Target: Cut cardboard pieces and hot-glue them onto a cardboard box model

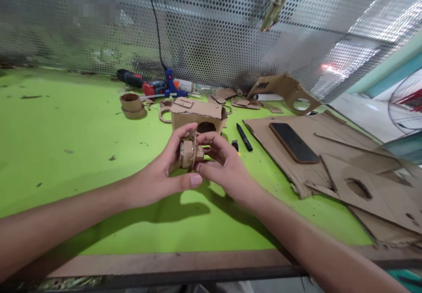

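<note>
Between both hands, above the green tabletop, is a small round cardboard piece with a wider disc around its middle and a narrower stub to the right. My left hand curls around its left side, thumb stretched along below. My right hand grips the disc and stub side with bent fingers. Just behind the hands stands a cardboard box with a dark round hole in its front, partly covered by my fingers. A black marker lies to the right of my right hand.
A blue glue gun and a red and black power tool lie at the back. A cardboard ring stands at left. On the right, a phone rests on cardboard sheets. Perforated metal mesh rises behind.
</note>
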The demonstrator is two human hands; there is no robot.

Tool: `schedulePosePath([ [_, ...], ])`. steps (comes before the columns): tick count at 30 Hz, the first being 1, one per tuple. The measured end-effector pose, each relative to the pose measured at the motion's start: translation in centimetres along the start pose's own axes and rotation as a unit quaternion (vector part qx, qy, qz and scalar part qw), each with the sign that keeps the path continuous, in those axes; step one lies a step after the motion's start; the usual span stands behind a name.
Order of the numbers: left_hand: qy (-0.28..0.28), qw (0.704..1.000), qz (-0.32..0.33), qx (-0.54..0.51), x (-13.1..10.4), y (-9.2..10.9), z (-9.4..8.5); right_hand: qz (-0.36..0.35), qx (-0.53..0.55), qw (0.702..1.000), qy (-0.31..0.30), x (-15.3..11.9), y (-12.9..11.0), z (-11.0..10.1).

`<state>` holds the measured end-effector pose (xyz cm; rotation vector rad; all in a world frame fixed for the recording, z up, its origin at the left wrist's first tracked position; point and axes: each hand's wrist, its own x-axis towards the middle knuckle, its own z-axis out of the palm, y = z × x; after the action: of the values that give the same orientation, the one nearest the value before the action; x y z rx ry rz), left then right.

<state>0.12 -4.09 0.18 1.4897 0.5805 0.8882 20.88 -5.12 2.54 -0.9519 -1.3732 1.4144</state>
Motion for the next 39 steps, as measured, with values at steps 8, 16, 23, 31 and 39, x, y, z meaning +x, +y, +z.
schedulePosePath([
  [8,0.141,0.989,0.028,0.043,1.2,-0.5,-0.6,0.017,0.005,0.996,0.087,0.6,0.5,-0.8],
  [16,0.182,0.981,0.015,0.064,1.6,-0.7,-0.3,-0.047,-0.090,0.982,0.159,0.4,0.4,-0.9],
  [23,0.199,0.975,-0.003,0.100,1.8,-0.1,-0.5,-0.094,-0.259,0.950,0.145,-0.6,-0.1,0.1],
  [31,0.190,0.972,0.033,0.132,1.3,-1.1,-0.8,-0.118,-0.328,0.933,0.087,-0.9,-0.3,0.0],
  [39,0.098,0.981,0.011,0.166,0.8,-0.5,0.0,-0.081,-0.219,0.966,0.114,-0.4,-0.1,-0.2],
])
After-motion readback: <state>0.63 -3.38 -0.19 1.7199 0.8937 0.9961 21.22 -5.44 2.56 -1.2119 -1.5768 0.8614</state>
